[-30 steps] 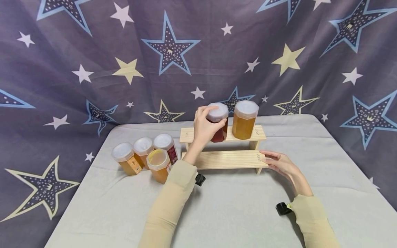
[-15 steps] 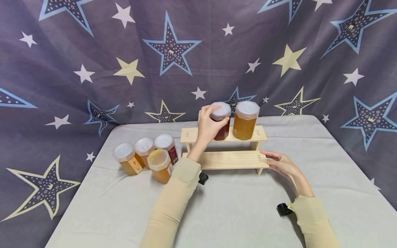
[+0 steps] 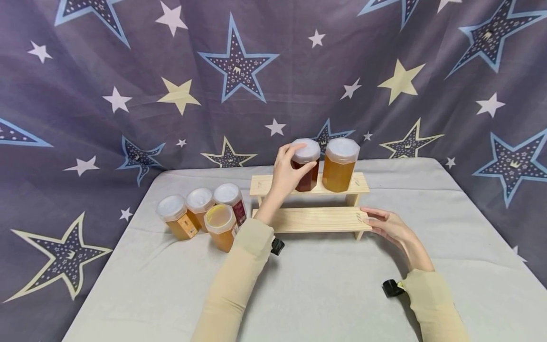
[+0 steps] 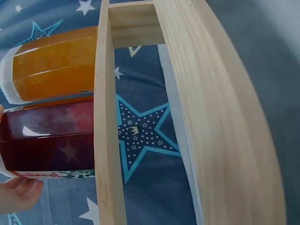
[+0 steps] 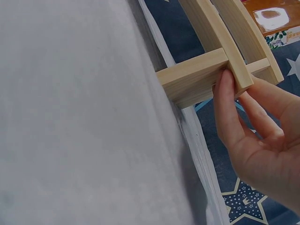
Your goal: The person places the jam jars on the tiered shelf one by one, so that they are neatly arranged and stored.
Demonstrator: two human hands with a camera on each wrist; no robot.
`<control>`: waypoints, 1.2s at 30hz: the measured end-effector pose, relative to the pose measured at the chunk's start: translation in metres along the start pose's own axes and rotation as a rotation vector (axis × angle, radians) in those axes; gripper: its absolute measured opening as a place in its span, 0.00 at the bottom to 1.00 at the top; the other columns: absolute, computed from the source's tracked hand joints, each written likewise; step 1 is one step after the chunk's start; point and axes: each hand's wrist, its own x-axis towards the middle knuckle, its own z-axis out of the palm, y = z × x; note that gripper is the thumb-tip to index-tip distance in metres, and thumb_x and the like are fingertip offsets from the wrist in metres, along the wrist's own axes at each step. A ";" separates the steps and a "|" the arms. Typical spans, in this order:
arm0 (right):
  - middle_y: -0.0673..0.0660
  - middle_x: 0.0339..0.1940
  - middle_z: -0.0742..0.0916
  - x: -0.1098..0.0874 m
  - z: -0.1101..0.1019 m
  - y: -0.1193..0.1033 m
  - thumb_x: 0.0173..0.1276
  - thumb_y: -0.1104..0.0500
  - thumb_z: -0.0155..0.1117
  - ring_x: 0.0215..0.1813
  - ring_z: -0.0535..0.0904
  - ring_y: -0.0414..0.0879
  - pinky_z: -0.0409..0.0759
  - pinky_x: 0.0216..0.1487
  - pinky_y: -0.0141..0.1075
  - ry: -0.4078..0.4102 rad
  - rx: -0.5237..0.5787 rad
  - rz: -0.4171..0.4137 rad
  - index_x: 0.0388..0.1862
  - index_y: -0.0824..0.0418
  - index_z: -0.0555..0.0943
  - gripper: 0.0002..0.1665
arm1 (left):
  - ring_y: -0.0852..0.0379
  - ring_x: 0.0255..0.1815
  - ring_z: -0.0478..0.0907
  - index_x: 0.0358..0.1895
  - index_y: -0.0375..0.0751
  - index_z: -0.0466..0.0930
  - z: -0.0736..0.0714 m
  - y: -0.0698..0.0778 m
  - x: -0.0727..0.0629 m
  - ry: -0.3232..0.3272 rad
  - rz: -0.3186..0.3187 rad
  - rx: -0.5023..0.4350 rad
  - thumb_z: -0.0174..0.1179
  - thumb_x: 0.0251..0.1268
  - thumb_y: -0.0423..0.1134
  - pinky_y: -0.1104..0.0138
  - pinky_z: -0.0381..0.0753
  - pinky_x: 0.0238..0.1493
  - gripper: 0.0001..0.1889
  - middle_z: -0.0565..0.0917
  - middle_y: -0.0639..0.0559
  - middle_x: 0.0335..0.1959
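My left hand [image 3: 287, 173] grips the dark red jar [image 3: 308, 180] near its whitish lid, fingers and thumb around it. That jar stands upright on the upper board of a two-step wooden rack [image 3: 316, 220]. Close on its right is an amber jar [image 3: 336, 175]. In the left wrist view, the dark jar [image 4: 51, 136] meets the upper board, and only some fingertips [image 4: 21, 192] show. At the right end of the lower board, my right hand [image 3: 391, 227] pinches the edge between thumb and fingers, which the right wrist view shows closely with the thumb [image 5: 227, 89] on the front.
Several lidded jars, including an amber one [image 3: 181, 227], are grouped on the grey cloth-covered table [image 3: 325, 289] left of the rack. The foremost jar [image 3: 222, 235] has a yellow ring at its top. A star-patterned curtain [image 3: 282, 57] hangs behind.
Over the last second, my left hand has shifted the dark red jar slightly right, nearer the amber jar on the upper board. My right hand stays at the lower board's end.
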 end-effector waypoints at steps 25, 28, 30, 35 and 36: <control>0.45 0.42 0.80 -0.001 0.003 -0.003 0.61 0.70 0.54 0.43 0.78 0.37 0.75 0.46 0.30 0.020 -0.061 0.030 0.64 0.77 0.52 0.35 | 0.49 0.58 0.64 0.52 0.41 0.73 -0.057 0.003 -0.061 0.026 -0.046 0.030 0.62 0.52 0.42 0.56 0.62 0.57 0.22 0.67 0.44 0.56; 0.45 0.42 0.80 -0.001 0.003 -0.003 0.61 0.69 0.54 0.43 0.78 0.37 0.75 0.46 0.30 0.020 -0.058 0.030 0.64 0.77 0.53 0.35 | 0.49 0.57 0.64 0.52 0.41 0.73 -0.066 0.001 -0.066 -0.022 -0.064 0.050 0.61 0.53 0.42 0.55 0.63 0.57 0.22 0.67 0.43 0.55; 0.45 0.42 0.80 -0.001 0.003 -0.002 0.61 0.70 0.54 0.43 0.78 0.37 0.75 0.46 0.30 0.019 -0.056 0.030 0.64 0.77 0.53 0.34 | 0.48 0.58 0.63 0.53 0.42 0.72 -0.071 0.000 -0.070 -0.056 -0.099 0.069 0.60 0.54 0.44 0.53 0.63 0.56 0.22 0.66 0.44 0.56; 0.45 0.42 0.81 -0.001 0.003 -0.002 0.61 0.70 0.54 0.43 0.78 0.38 0.75 0.46 0.30 0.020 -0.047 0.028 0.63 0.75 0.56 0.32 | 0.47 0.58 0.62 0.53 0.41 0.72 -0.083 -0.004 -0.077 -0.093 -0.114 0.118 0.60 0.54 0.43 0.51 0.61 0.57 0.22 0.66 0.44 0.57; 0.46 0.41 0.81 -0.001 0.003 -0.003 0.61 0.70 0.54 0.43 0.78 0.38 0.75 0.46 0.30 0.020 -0.045 0.028 0.63 0.74 0.57 0.32 | 0.47 0.58 0.62 0.53 0.41 0.72 -0.085 -0.005 -0.078 -0.095 -0.109 0.123 0.61 0.54 0.42 0.51 0.61 0.57 0.22 0.66 0.43 0.56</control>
